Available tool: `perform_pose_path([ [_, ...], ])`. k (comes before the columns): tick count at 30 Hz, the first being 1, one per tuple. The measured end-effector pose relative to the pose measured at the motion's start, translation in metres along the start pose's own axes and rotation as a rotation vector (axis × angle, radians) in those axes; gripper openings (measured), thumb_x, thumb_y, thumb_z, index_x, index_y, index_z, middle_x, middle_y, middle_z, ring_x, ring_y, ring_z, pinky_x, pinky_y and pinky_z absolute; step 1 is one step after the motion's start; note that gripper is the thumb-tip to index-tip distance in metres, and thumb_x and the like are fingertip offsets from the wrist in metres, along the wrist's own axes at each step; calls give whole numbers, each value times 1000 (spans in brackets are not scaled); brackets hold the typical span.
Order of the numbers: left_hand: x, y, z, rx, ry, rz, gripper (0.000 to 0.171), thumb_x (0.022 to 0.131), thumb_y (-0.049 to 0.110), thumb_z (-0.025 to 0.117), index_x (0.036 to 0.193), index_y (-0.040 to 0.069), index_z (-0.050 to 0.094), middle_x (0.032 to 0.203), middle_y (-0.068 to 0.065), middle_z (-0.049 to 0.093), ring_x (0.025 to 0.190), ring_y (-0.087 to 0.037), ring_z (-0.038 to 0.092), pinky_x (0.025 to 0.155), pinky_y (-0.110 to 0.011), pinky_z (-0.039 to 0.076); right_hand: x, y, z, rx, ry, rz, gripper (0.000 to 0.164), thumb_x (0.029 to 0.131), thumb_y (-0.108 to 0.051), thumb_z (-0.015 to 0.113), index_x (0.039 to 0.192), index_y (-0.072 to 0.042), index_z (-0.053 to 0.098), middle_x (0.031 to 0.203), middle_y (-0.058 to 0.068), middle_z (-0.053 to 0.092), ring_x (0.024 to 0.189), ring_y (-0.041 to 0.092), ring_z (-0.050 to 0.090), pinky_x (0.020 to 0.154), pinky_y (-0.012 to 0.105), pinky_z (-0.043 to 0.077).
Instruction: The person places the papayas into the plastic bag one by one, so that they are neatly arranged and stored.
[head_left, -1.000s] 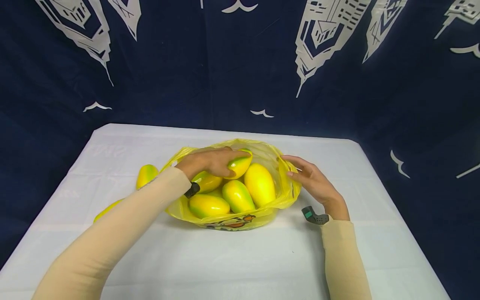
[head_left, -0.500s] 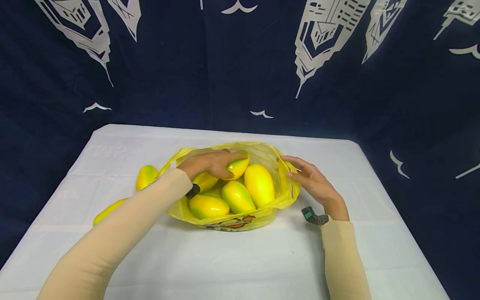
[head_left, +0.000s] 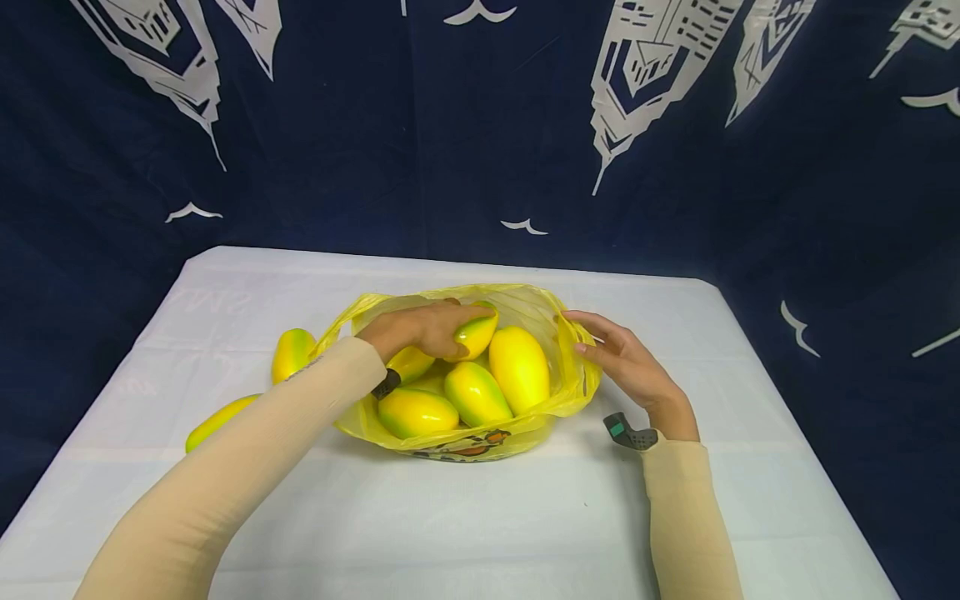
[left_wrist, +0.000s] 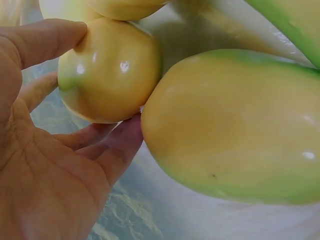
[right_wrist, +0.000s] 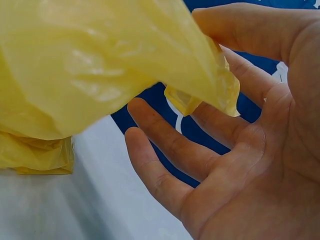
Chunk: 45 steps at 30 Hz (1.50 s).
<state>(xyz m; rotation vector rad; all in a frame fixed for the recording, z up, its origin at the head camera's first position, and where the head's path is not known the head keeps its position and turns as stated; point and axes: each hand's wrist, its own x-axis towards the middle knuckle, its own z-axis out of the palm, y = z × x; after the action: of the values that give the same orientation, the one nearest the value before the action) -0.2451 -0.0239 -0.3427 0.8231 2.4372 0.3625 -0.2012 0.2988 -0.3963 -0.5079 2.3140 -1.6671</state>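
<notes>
A thin yellow plastic bag [head_left: 576, 385] stands with its mouth spread wide and several yellow-green mangoes inside, among them a large yellow mango [head_left: 519, 367] and one mango [head_left: 417, 413] near the front rim. My left hand [head_left: 426, 327] reaches into the bag and grips a mango [head_left: 478, 335], thumb on one side and fingers on the other. Up close in the left wrist view, that mango [left_wrist: 112, 70] touches a bigger one [left_wrist: 230, 125]. My right hand [head_left: 630, 367] pinches the right rim between thumb and forefinger; its other fingers [right_wrist: 167, 145] extend loosely below the plastic [right_wrist: 90, 65].
Two mangoes lie outside the bag, one mango [head_left: 291, 354] left of the rim and another mango [head_left: 217, 422] partly behind my left sleeve [head_left: 240, 467]. The white-covered table [head_left: 465, 525] ends at a dark blue curtain [head_left: 352, 167].
My left hand and the mango in it have shifted very slightly left and lower inside the bag. The back rim has dipped a little. My right hand keeps its place.
</notes>
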Motion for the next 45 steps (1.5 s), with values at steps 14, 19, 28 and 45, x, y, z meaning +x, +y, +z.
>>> perform_pose_path([
  [14,2,0,7,-17,-34,-24,67,101,23,56,160,29,25,157,-17,32,138,-30,40,115,-54,32,-1,-1,-1,-19,8,-4,50,101,-17,60,150,-14,46,161,3,35,151,25,26,118,45,31],
  [19,2,0,9,-11,-41,-23,64,101,23,54,159,28,28,159,-14,34,145,-29,35,117,-55,29,-1,-2,0,-15,8,3,50,101,-18,60,149,-14,47,161,3,35,151,25,27,118,44,32],
  [28,1,1,9,-13,-37,-41,64,102,26,55,159,30,27,157,-14,34,140,-28,39,116,-55,31,-1,-2,0,-8,1,-2,50,101,-18,60,150,-14,46,161,4,34,151,26,28,108,23,40],
  [45,-23,8,-12,44,23,49,60,104,22,54,159,21,30,160,-9,36,150,-30,29,121,-49,24,-1,-1,-1,-10,-4,-6,51,102,-18,60,150,-14,45,162,4,34,151,26,26,112,29,38],
])
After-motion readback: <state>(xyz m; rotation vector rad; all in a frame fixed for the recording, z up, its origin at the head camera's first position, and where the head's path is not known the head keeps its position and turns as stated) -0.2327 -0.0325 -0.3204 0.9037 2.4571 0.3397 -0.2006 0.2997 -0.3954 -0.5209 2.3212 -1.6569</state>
